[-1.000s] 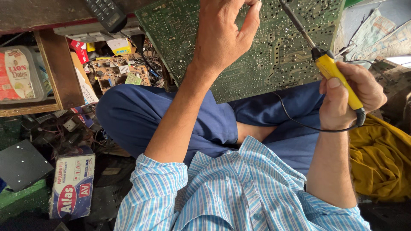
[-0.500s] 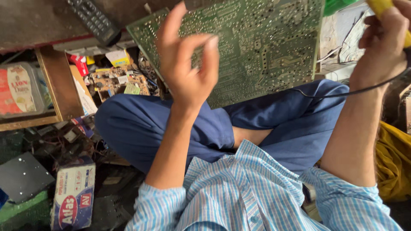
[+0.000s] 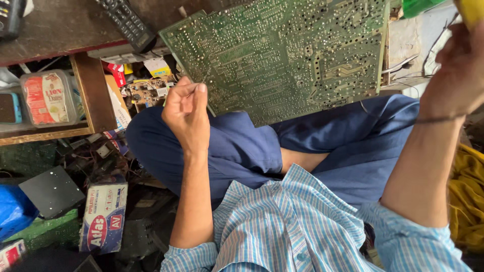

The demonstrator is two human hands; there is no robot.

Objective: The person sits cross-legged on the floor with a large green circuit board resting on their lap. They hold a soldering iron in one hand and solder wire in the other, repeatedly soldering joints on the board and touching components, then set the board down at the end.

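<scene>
Board: large green circuit board, solder side up. It is propped at a tilt, near edge on the blue-trousered lap, far edge toward the bench.

Left hand: raised, thumb and fingertips pinched together. A thin wire may sit between them, but I cannot tell. Position: just beside the board's left near corner, apparently apart from it, no contact seen.

Right hand: lifted at the far right edge of view, closed round the yellow handle of an iron. Tip out of frame. Its cord crosses the wrist. Hand well clear of the board, to the right.

Step, by judgement: soldering work on the board, at a pause between joints; neither hand on the work.

Next move, by judgement, calls for: iron brought back down to the chosen joint, left hand to feed or steady at the same spot, board kept from sliding off the lap, cord kept clear.

Surroundings: remote on bench, far left; carton on floor, near left.
</scene>
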